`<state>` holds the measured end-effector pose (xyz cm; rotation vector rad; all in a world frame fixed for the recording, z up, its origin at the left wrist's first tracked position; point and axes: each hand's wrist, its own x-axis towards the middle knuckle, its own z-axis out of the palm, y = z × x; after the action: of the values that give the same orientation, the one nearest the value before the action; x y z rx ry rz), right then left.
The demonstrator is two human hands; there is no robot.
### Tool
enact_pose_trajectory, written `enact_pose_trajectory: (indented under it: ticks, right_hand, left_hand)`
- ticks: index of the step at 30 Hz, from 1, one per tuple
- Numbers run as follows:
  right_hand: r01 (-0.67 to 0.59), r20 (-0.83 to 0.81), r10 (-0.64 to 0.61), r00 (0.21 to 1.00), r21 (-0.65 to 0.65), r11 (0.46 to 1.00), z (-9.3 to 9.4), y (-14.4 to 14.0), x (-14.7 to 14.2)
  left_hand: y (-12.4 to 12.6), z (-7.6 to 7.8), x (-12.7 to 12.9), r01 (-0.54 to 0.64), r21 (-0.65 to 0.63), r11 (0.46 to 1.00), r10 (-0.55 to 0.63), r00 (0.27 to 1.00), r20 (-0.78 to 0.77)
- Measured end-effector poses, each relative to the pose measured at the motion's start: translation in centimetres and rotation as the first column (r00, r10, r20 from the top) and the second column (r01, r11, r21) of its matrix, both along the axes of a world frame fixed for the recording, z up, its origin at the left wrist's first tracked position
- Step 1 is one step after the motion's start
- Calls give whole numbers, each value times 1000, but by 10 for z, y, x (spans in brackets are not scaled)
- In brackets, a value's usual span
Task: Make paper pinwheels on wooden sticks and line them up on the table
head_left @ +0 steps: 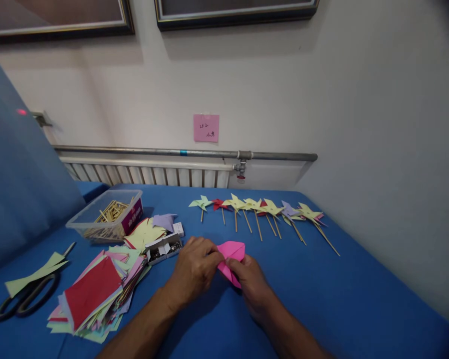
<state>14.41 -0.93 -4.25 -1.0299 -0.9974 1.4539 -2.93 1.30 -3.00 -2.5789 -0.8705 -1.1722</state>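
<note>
Pink paper (234, 248): in the lower middle of the frame, folded, held between both hands above the blue table (303, 294)
Left hand (196, 264): lower middle, fingers curled, thumb and forefinger pinching the left edge of the pink paper
Right hand (253, 283): lower middle, right of the left hand, thumb pressed on the pink paper, gripping its right side, the other fingers partly hidden
Pinwheels (272, 207): a row right of the centre, green, red, yellow and purple heads, most with sticks showing
Paper pile (93, 291): lower left, loose sheets, a red one uppermost
Scissors (41, 294): far lower left, a pale green paper piece (35, 274) across them
Clear tub (132, 216): left of the centre, wooden sticks (112, 212) inside
Small white box (167, 248): open, just beside the left hand, small dark pieces inside
Pink note (206, 128): upper middle, on the wall, with handwriting
</note>
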Motion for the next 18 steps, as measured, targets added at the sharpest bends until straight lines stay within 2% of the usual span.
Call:
enact_pose_trajectory:
  ticks: [5, 18]
  right_hand:
    - [-13, -32, 13, 999, -5, 1000, 3, 0, 0]
    - [-52, -112, 51, 992, -7, 999, 4, -1, 1]
  left_hand:
    - [1, 1, -1, 6, 2, 1000, -6, 1000, 2]
    - [1, 1, -2, 72, -164, 984, -58, 995, 86]
